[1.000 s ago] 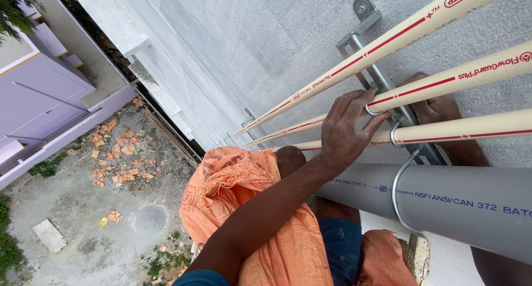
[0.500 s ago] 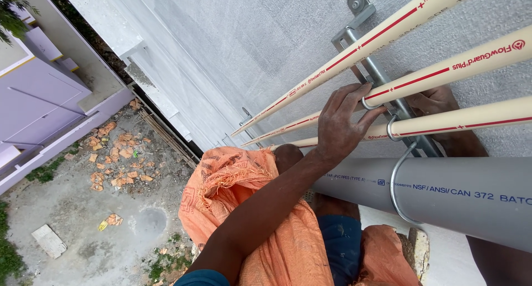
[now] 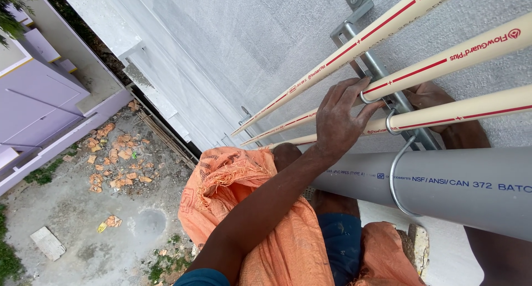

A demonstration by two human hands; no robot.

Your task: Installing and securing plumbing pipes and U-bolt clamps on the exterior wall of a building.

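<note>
Plaster wall (image 3: 233, 47) rose sheer above rubble-strewn ground (image 3: 111, 164). Left hand (image 3: 341, 119) lay spread over the cream pipes (image 3: 443, 61) at the metal bracket (image 3: 382, 75); right hand (image 3: 429, 95) sat behind them, grip unclear.

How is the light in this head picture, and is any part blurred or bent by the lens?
Head view: soft, even daylight, no hard shadows or glare; the left hand and the cream pipes are sharp; the ground far below is also fairly clear; the grey pipe swells toward the right edge, a wide-lens stretch.
</note>
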